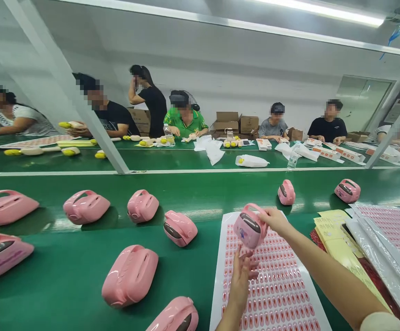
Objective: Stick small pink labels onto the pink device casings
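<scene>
A glossy pink handled device [250,227] with a dark oval window and a printed picture is raised above a sheet of stickers [272,285]. My right hand [276,220] is closed on its handle side. Just below the device, my left hand [242,273] has its fingers apart; whether the fingertips touch the underside I cannot tell. Rows of small red-and-pink oval stickers cover the white sheet. To the left on the green surface stand more pink devices, among them one nearby [180,228] and a larger-looking one [130,276].
Right of the sticker sheet lie yellow papers [340,239] and plastic-covered sheets [386,257]. Further pink devices [286,192] stand along the green belt [220,188]. A white slanted post [82,105] rises at the left. Several people work across the belt among white bags and boxes.
</scene>
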`<state>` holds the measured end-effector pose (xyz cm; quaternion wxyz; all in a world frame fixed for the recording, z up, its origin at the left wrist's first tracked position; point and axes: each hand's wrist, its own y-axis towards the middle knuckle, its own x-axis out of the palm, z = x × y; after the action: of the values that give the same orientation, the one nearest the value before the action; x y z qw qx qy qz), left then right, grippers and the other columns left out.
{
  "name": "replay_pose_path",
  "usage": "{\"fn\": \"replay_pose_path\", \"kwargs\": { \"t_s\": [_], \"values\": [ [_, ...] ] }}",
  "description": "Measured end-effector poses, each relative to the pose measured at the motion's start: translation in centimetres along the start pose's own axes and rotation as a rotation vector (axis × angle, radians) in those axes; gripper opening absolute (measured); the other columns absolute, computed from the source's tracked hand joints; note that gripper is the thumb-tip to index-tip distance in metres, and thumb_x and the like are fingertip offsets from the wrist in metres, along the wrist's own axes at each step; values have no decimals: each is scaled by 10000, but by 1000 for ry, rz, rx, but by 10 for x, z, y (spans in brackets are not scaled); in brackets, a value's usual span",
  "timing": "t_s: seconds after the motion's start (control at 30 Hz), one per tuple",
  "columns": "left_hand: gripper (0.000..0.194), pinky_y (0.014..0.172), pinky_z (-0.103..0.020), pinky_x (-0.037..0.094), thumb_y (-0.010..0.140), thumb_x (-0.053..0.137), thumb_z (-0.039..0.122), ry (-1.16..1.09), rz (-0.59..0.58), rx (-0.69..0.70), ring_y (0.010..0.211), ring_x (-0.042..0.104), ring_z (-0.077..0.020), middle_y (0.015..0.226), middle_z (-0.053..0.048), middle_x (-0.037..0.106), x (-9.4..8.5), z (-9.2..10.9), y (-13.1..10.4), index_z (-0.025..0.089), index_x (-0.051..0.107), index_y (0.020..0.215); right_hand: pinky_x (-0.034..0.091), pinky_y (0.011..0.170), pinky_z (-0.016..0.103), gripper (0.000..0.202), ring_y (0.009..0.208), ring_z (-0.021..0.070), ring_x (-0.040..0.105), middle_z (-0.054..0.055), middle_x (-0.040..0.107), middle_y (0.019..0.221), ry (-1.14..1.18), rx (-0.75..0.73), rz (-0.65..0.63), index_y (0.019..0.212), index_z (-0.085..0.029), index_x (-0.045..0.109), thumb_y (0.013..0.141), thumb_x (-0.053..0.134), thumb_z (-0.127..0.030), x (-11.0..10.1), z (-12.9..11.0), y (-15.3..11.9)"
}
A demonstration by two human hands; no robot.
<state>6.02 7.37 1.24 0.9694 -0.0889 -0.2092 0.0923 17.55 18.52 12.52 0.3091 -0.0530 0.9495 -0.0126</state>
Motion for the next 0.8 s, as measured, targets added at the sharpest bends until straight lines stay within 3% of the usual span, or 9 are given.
{"fn": "replay_pose_path", "kwargs": {
  "t_s": [0.1, 0.2, 0.3, 0.43, 0.57, 0.67, 0.73, 0.8],
  "values": [
    [593, 606, -287, 468, 729, 572, 521, 276, -162, 116, 717, 580, -172, 955, -87, 595, -1, -7, -1, 215, 456, 1223, 361, 544, 230, 131, 596, 119, 497, -40, 507, 587, -89, 5, 123, 627, -165, 516, 740, 554, -220, -7, -7, 49],
    [299, 623, -294, 455, 768, 545, 389, 515, -300, 171, 704, 585, -188, 815, -71, 639, -1, -9, -4, 200, 613, 989, 444, 665, 279, 114, 744, 141, 558, 9, 596, 799, -159, 41, 225, 812, -145, 581, 816, 547, -254, -13, -7, 92],
    [182, 640, -305, 446, 767, 528, 326, 567, -303, 198, 705, 588, -201, 794, -70, 654, 0, -7, -6, 211, 649, 839, 488, 756, 350, 225, 866, 157, 580, 52, 590, 1019, -201, 93, 254, 1015, -151, 565, 873, 504, -315, -17, 1, 121],
    [167, 632, -303, 433, 770, 514, 314, 590, -309, 223, 695, 574, -200, 777, -61, 647, 2, -2, -7, 227, 652, 803, 492, 794, 376, 262, 931, 175, 576, 68, 564, 1112, -226, 117, 239, 1094, -168, 542, 877, 503, -309, -20, 12, 137],
    [158, 632, -313, 417, 770, 516, 318, 605, -318, 230, 693, 560, -204, 757, -55, 635, 3, 0, -7, 232, 648, 769, 468, 829, 409, 267, 972, 198, 558, 80, 547, 1134, -228, 87, 296, 1111, -160, 530, 870, 511, -275, -22, 10, 130],
    [134, 643, -324, 414, 770, 525, 286, 599, -319, 223, 710, 552, -206, 748, -50, 626, 5, 1, -7, 228, 645, 754, 398, 897, 443, 287, 1079, 250, 495, 144, 495, 1183, -212, -23, 361, 1152, -134, 503, 883, 409, -169, -10, -7, 107],
    [91, 681, -337, 420, 757, 562, 252, 576, -316, 203, 724, 545, -200, 742, -43, 619, 7, 1, -6, 216, 643, 740, 388, 901, 403, 293, 1075, 245, 494, 141, 523, 1135, -194, -157, 308, 1101, -146, 544, 869, 365, -137, 11, -23, 78],
    [72, 732, -356, 435, 769, 587, 250, 527, -304, 160, 756, 552, -183, 784, -32, 621, 9, 1, -5, 195, 634, 764, 431, 829, 333, 235, 943, 208, 557, 78, 597, 971, -170, -318, 148, 968, -198, 611, 839, 419, -157, 39, -41, 39]
  ]
}}
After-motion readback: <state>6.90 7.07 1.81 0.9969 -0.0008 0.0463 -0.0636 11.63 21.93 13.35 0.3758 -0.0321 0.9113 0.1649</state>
